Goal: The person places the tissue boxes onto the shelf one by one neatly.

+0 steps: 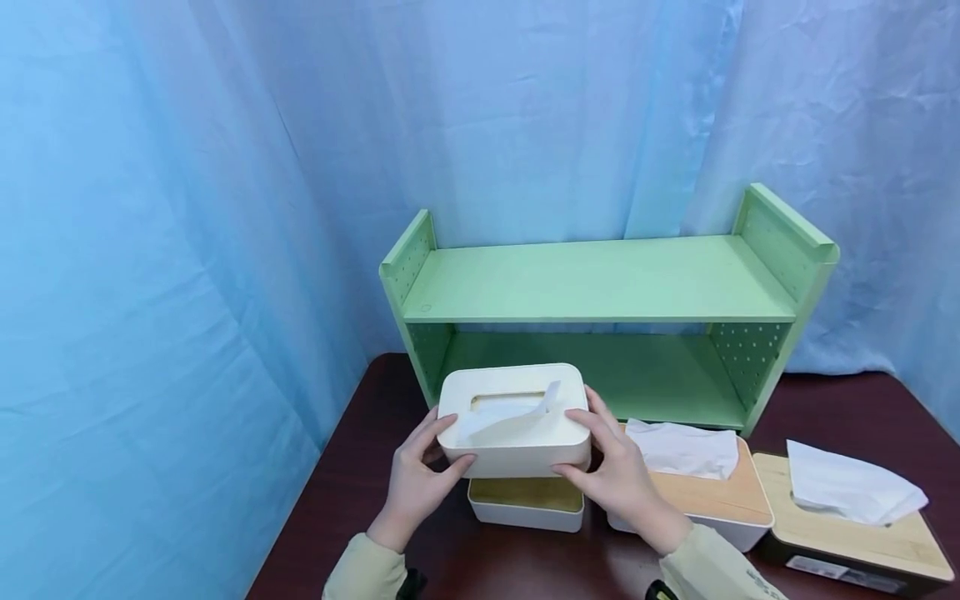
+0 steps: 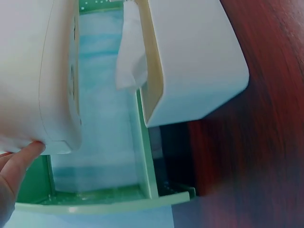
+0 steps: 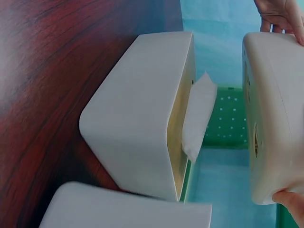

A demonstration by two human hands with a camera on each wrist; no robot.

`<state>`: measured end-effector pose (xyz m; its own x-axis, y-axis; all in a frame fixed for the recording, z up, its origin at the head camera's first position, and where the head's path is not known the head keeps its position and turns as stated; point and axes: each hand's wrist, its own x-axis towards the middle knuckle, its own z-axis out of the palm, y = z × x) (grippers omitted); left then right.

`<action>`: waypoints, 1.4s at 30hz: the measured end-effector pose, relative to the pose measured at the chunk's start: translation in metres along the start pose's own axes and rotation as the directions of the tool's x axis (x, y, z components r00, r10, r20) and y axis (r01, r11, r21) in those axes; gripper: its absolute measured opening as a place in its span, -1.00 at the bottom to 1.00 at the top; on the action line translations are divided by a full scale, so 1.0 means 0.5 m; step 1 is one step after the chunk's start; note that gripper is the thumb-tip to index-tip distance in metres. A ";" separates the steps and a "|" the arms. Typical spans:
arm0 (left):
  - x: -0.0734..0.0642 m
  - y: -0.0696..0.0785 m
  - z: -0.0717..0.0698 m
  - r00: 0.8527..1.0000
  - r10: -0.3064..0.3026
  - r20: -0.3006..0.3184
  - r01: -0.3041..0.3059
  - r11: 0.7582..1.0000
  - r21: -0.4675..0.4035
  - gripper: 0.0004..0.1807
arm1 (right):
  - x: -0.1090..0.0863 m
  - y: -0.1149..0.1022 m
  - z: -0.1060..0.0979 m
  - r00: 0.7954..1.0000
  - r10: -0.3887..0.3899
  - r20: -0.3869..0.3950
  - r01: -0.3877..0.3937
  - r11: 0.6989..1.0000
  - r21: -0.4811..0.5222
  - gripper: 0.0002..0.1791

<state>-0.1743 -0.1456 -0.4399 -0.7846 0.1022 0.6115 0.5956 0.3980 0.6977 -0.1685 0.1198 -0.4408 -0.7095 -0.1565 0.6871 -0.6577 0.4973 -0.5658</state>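
Note:
Both hands hold a white tissue box [image 1: 517, 461] with rounded corners in mid-air, with a tissue [image 1: 517, 423] lying out of its top slot. My left hand [image 1: 417, 472] grips one short end, thumb at the front lower edge. My right hand [image 1: 617, 475] grips the opposite end in the same manner. Below it on the table is a second white box [image 1: 527, 517] with a wood-toned top, partly hidden in the head view. Both wrist views show the held box apart from this lower box [image 3: 133, 109], from whose top a tissue [image 3: 199, 116] sticks up.
A two-tier green shelf [image 1: 615, 279] stands behind the boxes, before blue curtains [image 1: 525, 125]. To the right on the dark wood table [image 1: 330, 492] are a white box with a wooden lid [image 1: 731, 500] and a dark box with a light wooden lid [image 1: 900, 546], both with tissues out.

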 end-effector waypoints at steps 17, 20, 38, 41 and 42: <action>0.056 0.056 -0.004 0.995 0.003 0.097 0.003 0.998 -0.061 -0.45 | 0.023 -0.010 -0.060 0.997 0.007 -0.072 -0.007 1.000 0.003 -0.15; 0.071 0.068 -0.014 0.994 0.027 0.104 -0.020 0.998 -0.066 -0.46 | 0.037 -0.019 -0.068 0.996 -0.012 -0.084 0.012 1.000 0.008 -0.15; 0.161 0.126 -0.067 0.990 0.111 0.090 -0.105 0.992 -0.074 -0.49 | 0.129 -0.065 -0.109 0.996 -0.056 -0.067 0.057 0.998 0.011 -0.19; 0.178 0.132 -0.077 0.990 0.107 0.096 -0.102 0.993 -0.058 -0.48 | 0.147 -0.069 -0.109 0.997 -0.048 -0.063 0.050 0.998 0.028 -0.20; 0.184 0.134 -0.081 0.990 0.101 0.098 -0.096 0.994 -0.056 -0.48 | 0.154 -0.070 -0.108 0.997 -0.046 -0.062 0.048 0.998 0.034 -0.20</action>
<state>-0.1996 -0.1464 -0.3220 -0.7337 0.2305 0.6391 0.6765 0.3347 0.6560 -0.1861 0.1365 -0.3435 -0.6614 -0.1255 0.7394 -0.6992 0.4598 -0.5474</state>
